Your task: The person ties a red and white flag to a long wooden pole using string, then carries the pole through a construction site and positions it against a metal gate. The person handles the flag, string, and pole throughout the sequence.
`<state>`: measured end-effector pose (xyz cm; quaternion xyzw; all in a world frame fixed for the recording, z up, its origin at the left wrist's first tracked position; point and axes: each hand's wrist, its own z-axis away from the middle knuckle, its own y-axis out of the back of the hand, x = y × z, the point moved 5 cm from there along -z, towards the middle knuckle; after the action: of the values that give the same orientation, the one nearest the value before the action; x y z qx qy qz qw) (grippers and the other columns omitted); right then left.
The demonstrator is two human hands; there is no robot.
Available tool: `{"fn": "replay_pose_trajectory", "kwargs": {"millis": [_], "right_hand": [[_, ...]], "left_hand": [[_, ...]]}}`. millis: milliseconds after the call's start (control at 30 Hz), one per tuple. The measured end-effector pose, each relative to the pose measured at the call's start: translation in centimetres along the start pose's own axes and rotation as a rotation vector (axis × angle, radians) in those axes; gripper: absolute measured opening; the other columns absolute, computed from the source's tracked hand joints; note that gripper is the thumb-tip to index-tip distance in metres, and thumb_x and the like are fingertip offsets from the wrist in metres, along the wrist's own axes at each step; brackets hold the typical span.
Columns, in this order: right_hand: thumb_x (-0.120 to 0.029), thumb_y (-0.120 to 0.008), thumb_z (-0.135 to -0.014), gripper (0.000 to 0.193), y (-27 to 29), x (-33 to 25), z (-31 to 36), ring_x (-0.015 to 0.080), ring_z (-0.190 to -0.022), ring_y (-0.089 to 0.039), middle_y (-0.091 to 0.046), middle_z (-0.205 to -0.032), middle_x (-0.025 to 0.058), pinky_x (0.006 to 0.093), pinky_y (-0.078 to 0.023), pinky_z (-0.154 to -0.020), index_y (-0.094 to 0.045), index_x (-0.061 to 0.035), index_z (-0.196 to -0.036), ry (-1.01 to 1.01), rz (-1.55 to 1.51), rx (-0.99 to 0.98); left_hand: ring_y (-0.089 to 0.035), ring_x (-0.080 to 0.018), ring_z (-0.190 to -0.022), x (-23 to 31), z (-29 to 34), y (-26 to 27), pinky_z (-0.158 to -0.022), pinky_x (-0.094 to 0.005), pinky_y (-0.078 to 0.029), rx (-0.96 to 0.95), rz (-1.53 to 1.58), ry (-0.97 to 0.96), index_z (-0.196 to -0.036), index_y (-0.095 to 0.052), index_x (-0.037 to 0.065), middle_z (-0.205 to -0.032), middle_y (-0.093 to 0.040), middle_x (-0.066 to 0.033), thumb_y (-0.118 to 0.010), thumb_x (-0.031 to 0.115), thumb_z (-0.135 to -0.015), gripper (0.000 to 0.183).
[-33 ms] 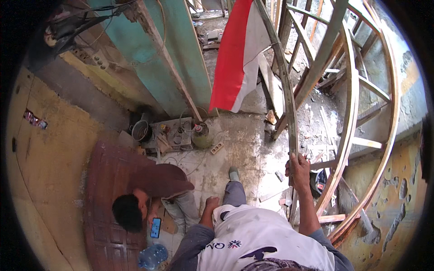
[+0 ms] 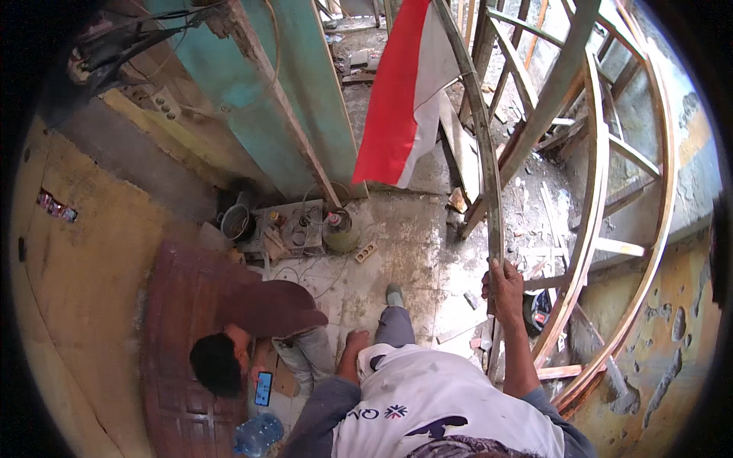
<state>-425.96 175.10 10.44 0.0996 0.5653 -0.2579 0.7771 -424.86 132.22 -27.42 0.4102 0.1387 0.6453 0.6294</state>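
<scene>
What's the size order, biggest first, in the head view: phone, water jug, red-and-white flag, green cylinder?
Red-and-white flag
Water jug and green cylinder: too alike to rank
Phone

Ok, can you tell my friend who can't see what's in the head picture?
A person's right hand grips a pole with a red-and-white flag; the left hand is near a grey trouser leg. At left, another person holds a lit phone, and a wooden framework stands at right.
</scene>
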Motion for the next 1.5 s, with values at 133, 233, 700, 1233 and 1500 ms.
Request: {"fn": "replay_pose_trajectory", "kwargs": {"millis": [133, 233, 700, 1233, 1500], "right_hand": [[-0.037, -0.061, -0.103, 0.032, -3.6, -3.1, -6.9, 0.0122, -0.055, -0.058, -0.061, -0.073, 0.0041, 0.0280, -0.050, -0.050, -0.059, -0.0059, -0.098, 0.015, 0.108, 0.067], [-0.035, -0.060, -0.104, 0.032, -5.6, -5.4, -11.6, 0.0138, -0.056, -0.058, -0.061, -0.073, 0.0053, 0.0297, -0.051, -0.051, -0.057, -0.0053, -0.094, 0.090, 0.153, 0.118], [-0.038, -0.060, -0.104, 0.034, -14.6, -16.3, -32.9, 0.0123, -0.058, -0.057, -0.060, -0.074, 0.0037, 0.0288, -0.048, -0.053, -0.062, -0.0047, -0.105, 0.220, 0.043, 0.122], [-0.045, -0.045, -0.110, 0.042, -21.3, -36.3, -57.9, 0.0088, -0.065, -0.057, -0.062, -0.079, 0.0020, 0.0251, -0.049, -0.057, -0.061, -0.0059, -0.112, 0.457, -0.242, -0.023], [-0.046, -0.043, -0.109, 0.045, -19.2, -46.5, -62.9, 0.0153, -0.067, -0.065, -0.063, -0.084, 0.0076, 0.0299, -0.059, -0.060, -0.057, -0.0030, -0.106, 0.662, -0.299, 0.046]], "left_hand": [[-0.069, -0.0304, -0.089, -0.6, -8.1, 10.2, -0.078, -0.0445, -0.055, 0.135, -0.106, -0.235, -0.105, -0.068, 0.013, -0.098, -0.072, -0.0097, -0.070, 0.023, -0.087, 0.021], [-0.067, -0.0196, -0.075, 3.3, -15.5, 18.9, -0.065, -0.0346, -0.054, 0.066, 1.063, 0.246, -0.108, -0.070, 0.011, -0.091, -0.071, -0.0046, -0.072, 0.022, -0.091, 0.021], [-0.066, -0.0136, -0.105, 34.9, -24.3, 45.8, -0.087, -0.0289, -0.053, -0.296, 1.163, -0.563, -0.137, -0.059, 0.003, -0.121, -0.068, -0.0040, -0.061, 0.031, -0.105, 0.043], [-0.060, -0.0099, -0.092, 54.0, -37.0, 72.5, -0.087, -0.0275, -0.050, 0.068, 1.248, -0.927, -0.133, -0.058, -0.001, -0.108, -0.068, -0.0021, -0.061, 0.017, -0.105, 0.033], [-0.063, -0.0118, -0.097, 62.6, -39.2, 81.6, -0.091, -0.0294, -0.053, 0.017, 1.191, -1.037, -0.144, -0.052, 0.000, -0.112, -0.067, -0.0049, -0.060, 0.025, -0.106, 0.046]]}}
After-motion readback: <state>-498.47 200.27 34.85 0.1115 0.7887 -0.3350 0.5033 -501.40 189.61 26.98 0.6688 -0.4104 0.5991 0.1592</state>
